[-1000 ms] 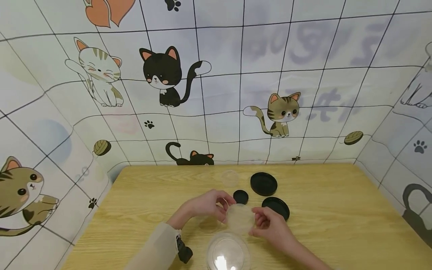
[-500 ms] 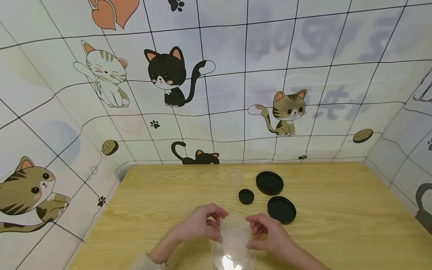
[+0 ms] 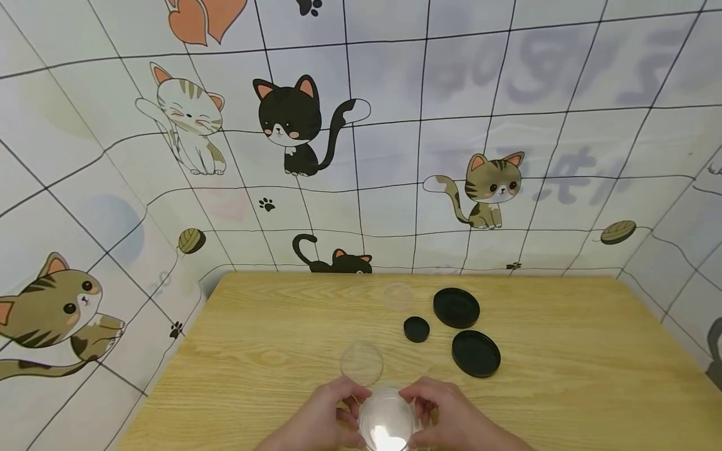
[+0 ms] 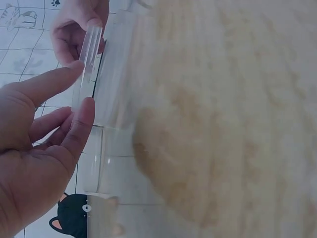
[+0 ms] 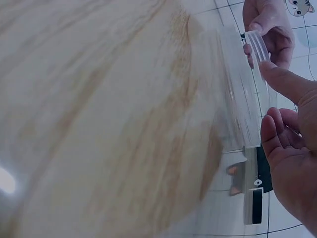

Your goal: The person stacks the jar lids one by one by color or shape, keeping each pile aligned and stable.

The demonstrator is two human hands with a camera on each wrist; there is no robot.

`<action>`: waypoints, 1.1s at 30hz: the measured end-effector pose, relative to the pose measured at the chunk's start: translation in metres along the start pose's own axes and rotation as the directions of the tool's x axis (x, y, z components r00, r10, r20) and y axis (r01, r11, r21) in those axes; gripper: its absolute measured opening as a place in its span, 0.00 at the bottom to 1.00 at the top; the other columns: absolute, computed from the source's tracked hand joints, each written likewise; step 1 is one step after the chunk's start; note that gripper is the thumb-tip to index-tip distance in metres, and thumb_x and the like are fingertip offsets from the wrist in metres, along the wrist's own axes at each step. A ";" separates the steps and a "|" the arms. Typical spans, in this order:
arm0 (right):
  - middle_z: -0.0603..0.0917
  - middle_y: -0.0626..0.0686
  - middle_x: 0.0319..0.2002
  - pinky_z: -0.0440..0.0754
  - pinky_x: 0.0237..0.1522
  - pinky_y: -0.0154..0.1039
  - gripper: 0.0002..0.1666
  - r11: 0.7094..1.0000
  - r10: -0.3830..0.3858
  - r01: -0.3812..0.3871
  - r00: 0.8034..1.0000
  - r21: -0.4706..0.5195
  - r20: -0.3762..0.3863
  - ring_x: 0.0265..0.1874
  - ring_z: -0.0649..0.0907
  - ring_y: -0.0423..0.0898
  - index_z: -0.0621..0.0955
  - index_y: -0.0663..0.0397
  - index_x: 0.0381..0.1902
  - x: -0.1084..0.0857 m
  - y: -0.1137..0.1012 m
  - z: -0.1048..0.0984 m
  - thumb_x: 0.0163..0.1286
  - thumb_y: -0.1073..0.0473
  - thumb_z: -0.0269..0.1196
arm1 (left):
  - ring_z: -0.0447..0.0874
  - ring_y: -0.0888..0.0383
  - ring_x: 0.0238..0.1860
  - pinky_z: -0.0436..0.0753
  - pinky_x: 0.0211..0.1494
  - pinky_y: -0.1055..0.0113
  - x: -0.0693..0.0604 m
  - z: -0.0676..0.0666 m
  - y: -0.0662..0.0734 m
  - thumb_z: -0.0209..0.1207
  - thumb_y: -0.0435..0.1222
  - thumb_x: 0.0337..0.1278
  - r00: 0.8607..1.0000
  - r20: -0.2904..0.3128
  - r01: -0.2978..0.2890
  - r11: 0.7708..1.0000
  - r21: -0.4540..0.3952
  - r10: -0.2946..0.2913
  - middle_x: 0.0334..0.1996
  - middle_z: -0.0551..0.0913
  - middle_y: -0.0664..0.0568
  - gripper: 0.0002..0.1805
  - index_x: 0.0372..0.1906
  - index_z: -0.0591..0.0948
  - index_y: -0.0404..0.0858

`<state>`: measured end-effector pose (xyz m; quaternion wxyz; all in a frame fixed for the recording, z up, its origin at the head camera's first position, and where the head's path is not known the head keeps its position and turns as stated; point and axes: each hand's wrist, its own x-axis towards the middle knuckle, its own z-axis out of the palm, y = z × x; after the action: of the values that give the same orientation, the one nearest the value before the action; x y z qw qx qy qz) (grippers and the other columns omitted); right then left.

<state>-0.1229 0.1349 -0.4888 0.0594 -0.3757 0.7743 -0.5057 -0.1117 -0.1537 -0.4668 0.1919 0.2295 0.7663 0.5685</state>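
Observation:
Low in the head view, my left hand [image 3: 333, 416] and right hand [image 3: 442, 413] pinch opposite sides of a small clear round dish [image 3: 385, 414]. Both wrist views show thumbs and fingers at its ridged edge [image 4: 90, 57]. Right by it, on the table side, is a wider clear round container [image 5: 237, 89]. Whether the two touch, I cannot tell. Just beyond my left fingers a clear disc [image 3: 361, 363] lies on the table, and the left wrist view shows a clear rim [image 4: 94, 158] past the fingers.
A wooden table [image 3: 271, 338] carries two wide black round lids [image 3: 456, 307] [image 3: 476, 354] and a small black one [image 3: 416, 329], right of centre. Farther back lies another clear disc [image 3: 398, 296]. Behind the table hangs a cat-printed, gridded covering [image 3: 389, 144].
Both hands have brought the small clear dish toward the person, to the wider container. The clear disc beyond the left hand has come into plain view. The head view has shifted slightly.

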 end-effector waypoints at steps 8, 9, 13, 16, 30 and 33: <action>0.80 0.42 0.36 0.82 0.30 0.32 0.28 1.000 -0.015 0.015 1.000 -0.022 0.013 0.33 0.78 0.33 0.83 0.58 0.53 0.000 0.003 0.004 0.57 0.58 0.80 | 0.79 0.68 0.39 0.85 0.42 0.72 0.000 0.005 -0.008 0.76 0.21 0.43 0.997 -0.015 -0.068 0.991 0.115 0.070 0.43 0.78 0.56 0.29 0.55 0.81 0.32; 0.80 0.42 0.36 0.82 0.30 0.32 0.28 1.000 -0.010 0.011 1.000 -0.025 0.014 0.33 0.78 0.32 0.82 0.59 0.54 0.000 0.003 0.004 0.57 0.59 0.79 | 0.79 0.68 0.39 0.85 0.41 0.72 0.001 0.005 -0.009 0.76 0.21 0.42 0.996 -0.018 -0.081 0.988 0.131 0.084 0.44 0.78 0.56 0.29 0.55 0.81 0.31; 0.80 0.40 0.37 0.82 0.30 0.31 0.28 0.999 0.017 -0.016 1.000 -0.037 0.023 0.33 0.78 0.32 0.82 0.59 0.55 0.001 0.001 0.004 0.56 0.63 0.78 | 0.77 0.69 0.37 0.85 0.38 0.73 0.003 0.006 -0.011 0.77 0.19 0.39 0.995 -0.023 -0.088 0.981 0.173 0.094 0.44 0.76 0.57 0.31 0.54 0.81 0.32; 0.80 0.40 0.37 0.82 0.31 0.31 0.29 0.998 0.022 -0.020 0.999 -0.057 0.032 0.33 0.78 0.32 0.82 0.58 0.55 0.002 0.000 0.004 0.56 0.63 0.78 | 0.76 0.69 0.37 0.84 0.37 0.73 0.003 0.006 -0.010 0.78 0.20 0.38 0.997 -0.020 -0.073 0.979 0.191 0.078 0.45 0.75 0.58 0.32 0.55 0.81 0.32; 0.79 0.41 0.40 0.79 0.37 0.32 0.33 0.936 0.348 -0.353 0.926 0.009 0.147 0.36 0.75 0.38 0.82 0.51 0.58 0.010 -0.017 0.001 0.53 0.60 0.80 | 0.75 0.71 0.36 0.82 0.36 0.73 0.003 0.005 -0.009 0.76 0.20 0.39 0.997 0.012 -0.077 0.971 0.226 0.076 0.45 0.73 0.57 0.34 0.57 0.79 0.32; 0.79 0.42 0.41 0.79 0.38 0.33 0.34 0.931 0.360 -0.365 0.920 0.006 0.158 0.37 0.75 0.39 0.82 0.52 0.59 0.011 -0.018 0.000 0.53 0.59 0.81 | 0.76 0.71 0.36 0.83 0.36 0.73 0.003 0.004 -0.010 0.76 0.21 0.40 0.997 0.014 -0.077 0.973 0.219 0.076 0.45 0.74 0.57 0.33 0.58 0.79 0.32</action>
<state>-0.1212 0.1242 -0.4703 0.2182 -0.2627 0.8144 -0.4692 -0.1131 -0.1517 -0.4776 0.1455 0.2803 0.8144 0.4869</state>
